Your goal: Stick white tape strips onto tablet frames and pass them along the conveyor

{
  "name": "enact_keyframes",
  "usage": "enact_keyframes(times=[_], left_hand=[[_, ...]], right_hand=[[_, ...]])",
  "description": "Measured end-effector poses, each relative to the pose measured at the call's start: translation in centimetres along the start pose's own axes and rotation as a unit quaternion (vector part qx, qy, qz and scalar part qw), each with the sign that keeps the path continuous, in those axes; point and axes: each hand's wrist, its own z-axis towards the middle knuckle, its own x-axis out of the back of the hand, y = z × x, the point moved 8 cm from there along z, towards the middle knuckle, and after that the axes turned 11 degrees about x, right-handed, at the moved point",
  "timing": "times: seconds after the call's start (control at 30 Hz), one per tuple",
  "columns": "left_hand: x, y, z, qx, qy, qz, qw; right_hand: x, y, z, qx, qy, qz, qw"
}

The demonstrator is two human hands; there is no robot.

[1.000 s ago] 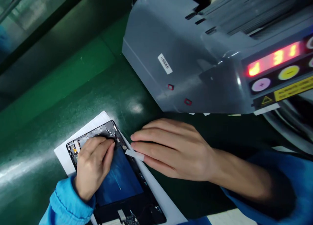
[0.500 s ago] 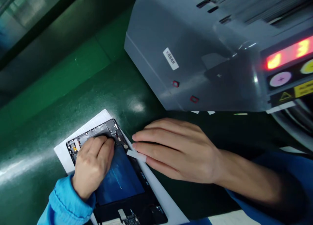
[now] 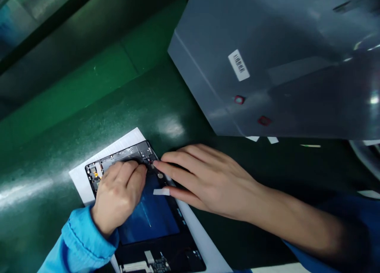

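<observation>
A dark tablet-like device lies opened, with a black frame [image 3: 130, 151], a blue panel [image 3: 150, 219] and a small circuit board [image 3: 160, 265] at its near end. It rests on a white paper sheet [image 3: 84, 182]. My left hand [image 3: 118, 195] presses over the frame's far end with curled fingers, and whatever lies under them is hidden. My right hand [image 3: 204, 182] reaches in from the right, its fingertips touching the frame beside my left fingertips. A white tape strip [image 3: 161, 191] lies against its lower fingers.
A large grey machine housing [image 3: 267, 71] with a barcode label [image 3: 238, 65] overhangs the upper right. The glossy green bench surface [image 3: 74, 118] stretches left of the paper. A white board edge [image 3: 204, 245] runs beneath the device.
The view has shifted, so the machine sits further right and its red display has gone from view. My right fingertips have moved left onto the device's frame, next to my left hand.
</observation>
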Motion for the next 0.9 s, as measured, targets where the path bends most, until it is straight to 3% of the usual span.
enact_keyframes(times=[0.4,0.9], left_hand=[[-0.1,0.0,-0.1,0.000,0.010,-0.010,1.000],[-0.2,0.1,-0.2,0.003,0.011,-0.015,1.000]], right_hand=[[-1.4,-0.1,0.2,0.000,-0.036,0.000,0.999],[-1.2,0.0,0.0,-0.003,-0.022,0.033,0.999]])
